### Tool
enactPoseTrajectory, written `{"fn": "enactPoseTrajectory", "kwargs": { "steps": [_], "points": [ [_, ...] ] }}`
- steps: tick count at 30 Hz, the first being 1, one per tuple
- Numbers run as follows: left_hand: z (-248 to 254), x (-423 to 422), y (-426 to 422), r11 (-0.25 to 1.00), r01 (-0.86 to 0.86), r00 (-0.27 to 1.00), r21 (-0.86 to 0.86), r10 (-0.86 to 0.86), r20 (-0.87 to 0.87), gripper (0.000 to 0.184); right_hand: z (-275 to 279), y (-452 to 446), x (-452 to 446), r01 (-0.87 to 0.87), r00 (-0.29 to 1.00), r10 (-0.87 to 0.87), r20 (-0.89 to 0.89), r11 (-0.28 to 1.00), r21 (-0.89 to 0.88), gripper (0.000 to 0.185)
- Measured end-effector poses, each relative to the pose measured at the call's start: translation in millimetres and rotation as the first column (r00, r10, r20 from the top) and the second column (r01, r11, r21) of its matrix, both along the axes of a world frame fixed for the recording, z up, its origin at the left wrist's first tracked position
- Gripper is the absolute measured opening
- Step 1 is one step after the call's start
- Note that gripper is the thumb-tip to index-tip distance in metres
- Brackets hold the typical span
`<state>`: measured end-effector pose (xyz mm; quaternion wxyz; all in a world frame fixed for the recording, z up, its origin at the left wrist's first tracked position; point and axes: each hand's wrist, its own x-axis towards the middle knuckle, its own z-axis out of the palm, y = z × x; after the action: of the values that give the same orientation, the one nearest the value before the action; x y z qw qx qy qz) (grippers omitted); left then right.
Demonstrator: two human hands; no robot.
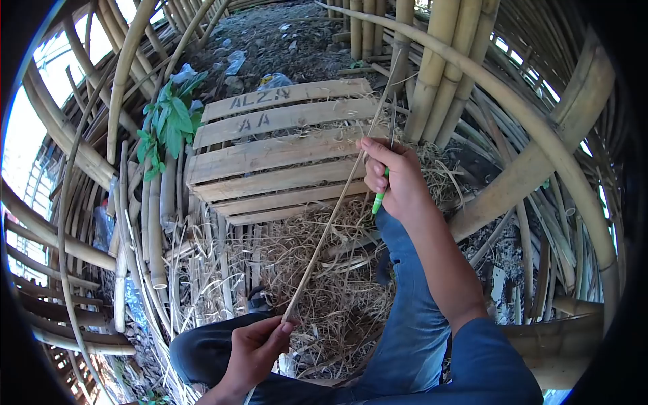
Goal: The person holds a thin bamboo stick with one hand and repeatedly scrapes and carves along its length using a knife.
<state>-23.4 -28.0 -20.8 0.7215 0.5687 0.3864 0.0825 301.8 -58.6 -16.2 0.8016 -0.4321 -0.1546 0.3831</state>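
Note:
My left hand [253, 354] is closed, pinching the lower end of a long thin bamboo strip [329, 229] between thumb and fingers. The strip slants up and away, passing just left of my right hand [395, 177] and on above it. That hand is wrapped round a green-handled knife [379, 200]; the handle's end sticks out below the fingers, and a thin dark blade seems to rise above them. Whether the right fingers also touch the strip I cannot tell. Both hands are above my bent legs in blue jeans [412, 307].
A slatted wooden crate [270, 152] lies ahead, its slats marked with letters. Bamboo shavings [304, 270] cover the ground between my legs. Bamboo poles [442, 67] stand behind, and a thick curved pole [526, 128] arches on the right. A leafy plant [172, 121] grows at left.

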Motion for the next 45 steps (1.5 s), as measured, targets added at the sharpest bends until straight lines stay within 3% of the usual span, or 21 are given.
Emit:
{"fn": "enactPoseTrajectory", "kwargs": {
  "steps": [5,10,17,19,24,26,28,30,32,34,39,41,45],
  "points": [
    [0,-1,0,0.997,-0.036,0.993,0.071,0.044,-0.112,0.024,1,-5,7,-0.034,0.999,0.033,0.013,0.999,0.037,0.016],
    [-1,0,0,0.993,-0.080,0.994,0.083,0.085,-0.066,0.023,2,-5,7,-0.070,0.998,0.070,0.000,0.997,0.030,0.021],
    [0,-4,3,0.998,-0.056,0.989,0.008,0.056,-0.134,0.022,0,-5,11,-0.098,0.995,0.098,0.022,0.994,0.045,0.019],
    [1,-3,1,0.998,-0.042,0.989,0.038,0.047,-0.142,0.022,2,-5,15,0.085,0.995,-0.086,0.046,0.996,0.016,0.016],
    [-5,-4,-7,0.998,0.025,0.990,0.051,-0.017,-0.141,0.021,7,-15,42,0.216,0.973,-0.218,0.078,0.976,0.037,0.013],
    [-7,-2,-18,0.986,0.138,0.986,0.094,-0.127,-0.111,0.022,6,-20,62,0.302,0.941,-0.312,0.130,0.949,0.091,0.012],
    [-12,-1,-22,0.985,0.117,0.990,0.124,-0.105,-0.097,0.022,0,-25,75,0.370,0.917,-0.380,0.118,0.923,0.103,0.013],
    [-10,1,-19,0.982,0.068,0.993,0.173,-0.050,-0.107,0.023,-1,-28,76,0.473,0.821,-0.488,0.297,0.872,0.124,0.017],
    [-13,-2,-13,0.981,0.069,0.987,0.180,-0.041,-0.158,0.024,5,-28,64,0.491,0.801,-0.504,0.324,0.862,0.126,0.022],
    [-12,-4,-10,0.985,0.069,0.975,0.158,-0.033,-0.219,0.024,12,-28,56,0.576,0.691,-0.597,0.407,0.795,0.190,0.024],
    [-16,-7,-5,0.995,-0.006,0.982,0.104,0.026,-0.189,0.023,13,-29,53,0.563,0.682,-0.581,0.445,0.805,0.187,0.022],
    [-16,-10,-4,0.994,-0.014,0.981,0.104,0.034,-0.193,0.023,4,-35,69,0.477,0.819,-0.516,0.251,0.855,0.203,0.016],
    [-20,-16,-7,0.981,0.058,0.980,0.183,-0.021,-0.197,0.023,-5,-42,88,0.472,0.818,-0.507,0.272,0.861,0.189,0.019]
  ]
}}
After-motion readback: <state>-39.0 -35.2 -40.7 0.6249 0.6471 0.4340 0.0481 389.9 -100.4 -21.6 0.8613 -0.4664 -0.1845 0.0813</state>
